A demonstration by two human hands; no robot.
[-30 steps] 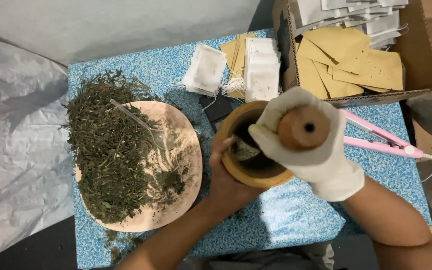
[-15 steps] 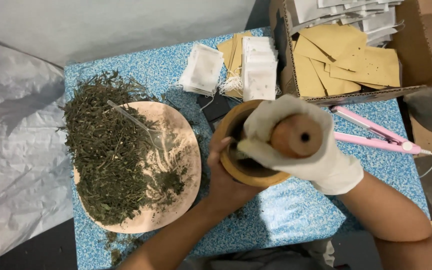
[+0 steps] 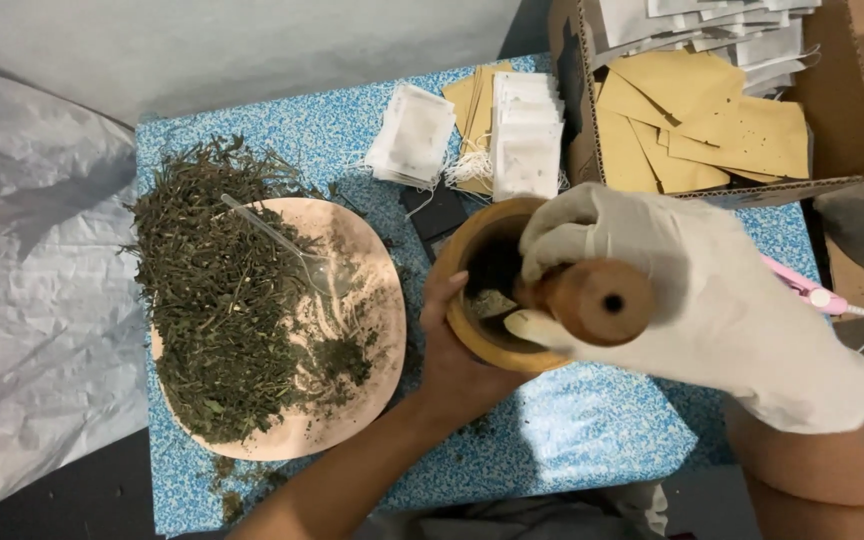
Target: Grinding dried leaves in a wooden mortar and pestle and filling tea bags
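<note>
Plastic sheeting (image 3: 32,300), grey and crinkled, fills the far left, running right up to the left edge of the small blue speckled table (image 3: 572,440). Dried herbs (image 3: 222,290) are heaped on a round wooden plate (image 3: 362,350) there, spilling over the plate's left rim to the table edge, with a clear plastic spoon (image 3: 272,235) lying in them. Bare tabletop shows only in a strip along the near edge and between plate and bowl.

The left hand (image 3: 457,350), bare, wraps the near-left side of the wooden mortar (image 3: 472,290), thumb on its rim, fingers closed around the wall. The mortar stands upright near the table's middle, mouth facing up, with bits of herb inside.

Behind it, white tea bags (image 3: 414,135) and a stack of filter bags (image 3: 526,135) crowd the back edge.

The right hand (image 3: 672,290), in a white glove, is clenched fully around the wooden pestle (image 3: 597,300). Its long axis runs steeply, lower end down in the mortar, round butt end pointing up toward the camera, tilted right.

Further right, a cardboard box (image 3: 847,110) of tan envelopes (image 3: 712,120) overhangs the back right corner, and a pink tool (image 3: 812,292) lies by the right edge.
</note>
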